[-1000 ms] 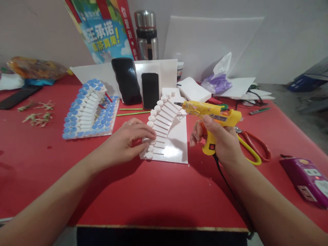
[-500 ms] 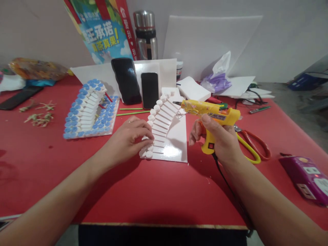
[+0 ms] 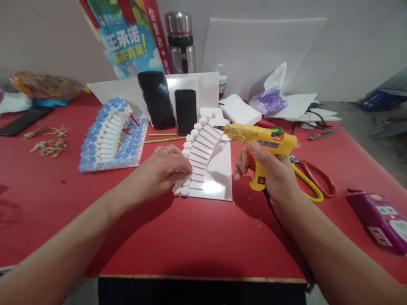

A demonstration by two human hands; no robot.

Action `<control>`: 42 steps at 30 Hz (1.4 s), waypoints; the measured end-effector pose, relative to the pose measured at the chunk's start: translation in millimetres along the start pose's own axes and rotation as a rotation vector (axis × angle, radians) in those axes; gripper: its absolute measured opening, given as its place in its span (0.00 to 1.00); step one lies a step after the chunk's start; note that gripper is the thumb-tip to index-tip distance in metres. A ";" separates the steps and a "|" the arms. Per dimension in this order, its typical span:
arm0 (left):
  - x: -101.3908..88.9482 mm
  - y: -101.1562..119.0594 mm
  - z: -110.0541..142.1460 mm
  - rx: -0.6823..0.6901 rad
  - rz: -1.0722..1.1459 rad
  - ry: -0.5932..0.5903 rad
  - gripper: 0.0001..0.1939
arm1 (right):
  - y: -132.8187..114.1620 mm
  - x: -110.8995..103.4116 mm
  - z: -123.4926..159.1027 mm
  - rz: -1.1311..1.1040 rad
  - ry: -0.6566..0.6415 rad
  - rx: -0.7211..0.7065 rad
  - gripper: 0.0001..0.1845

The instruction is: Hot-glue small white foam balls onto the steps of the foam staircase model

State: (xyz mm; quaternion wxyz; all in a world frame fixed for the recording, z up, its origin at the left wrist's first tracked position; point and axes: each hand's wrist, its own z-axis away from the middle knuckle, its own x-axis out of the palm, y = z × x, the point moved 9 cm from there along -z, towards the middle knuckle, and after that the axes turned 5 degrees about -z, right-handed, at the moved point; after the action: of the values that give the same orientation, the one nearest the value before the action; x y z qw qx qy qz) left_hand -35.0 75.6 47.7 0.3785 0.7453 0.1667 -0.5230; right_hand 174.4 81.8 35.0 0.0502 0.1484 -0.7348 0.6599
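My right hand (image 3: 280, 171) grips a yellow hot glue gun (image 3: 244, 132). Its nozzle points left, by the upper end of a white model staircase (image 3: 203, 159) on a white board (image 3: 222, 186). White round pieces (image 3: 187, 145) line the staircase's left edge. My left hand (image 3: 170, 167) is closed at the lower part of that edge, fingertips together against the white pieces; whatever they pinch is hidden. To the left stands a similar staircase model (image 3: 110, 137), covered in blue and white round pieces.
Two phones (image 3: 186, 111) lean on a white board behind the models. Green sticks (image 3: 165, 140) lie in front of them. Red-and-yellow-handled pliers (image 3: 314, 180) and a purple power socket (image 3: 378, 220) are at right. A steel flask (image 3: 180, 42) stands at the back.
My left hand has shifted slightly, its fingers curling more at the staircase edge. The glue gun and my right hand stay nearly where they were.
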 end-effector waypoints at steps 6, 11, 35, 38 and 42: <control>-0.2 -1.5 1.3 -0.002 0.014 0.013 0.10 | -0.2 0.3 -0.5 -0.013 -0.009 -0.001 0.24; 0.4 -1.1 2.6 -0.010 0.024 0.028 0.10 | 0.4 -0.2 -0.1 -0.022 -0.017 0.007 0.22; -21.0 -43.0 48.7 -0.433 0.198 0.607 0.09 | 2.3 -117.4 21.3 0.826 0.476 0.149 0.33; -9.9 -52.2 49.1 -0.498 0.324 0.543 0.14 | 4.1 -125.8 16.5 0.908 0.535 0.175 0.34; 10.3 -64.5 49.3 -0.589 0.525 0.438 0.20 | 10.9 -130.5 11.6 0.935 0.445 0.276 0.29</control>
State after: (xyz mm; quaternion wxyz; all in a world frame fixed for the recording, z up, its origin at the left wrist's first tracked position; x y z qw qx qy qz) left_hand -104.6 80.1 5.0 0.6502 0.7159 0.1897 -0.1697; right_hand 296.8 91.1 -12.0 -0.1146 -0.3331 -0.6004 0.7179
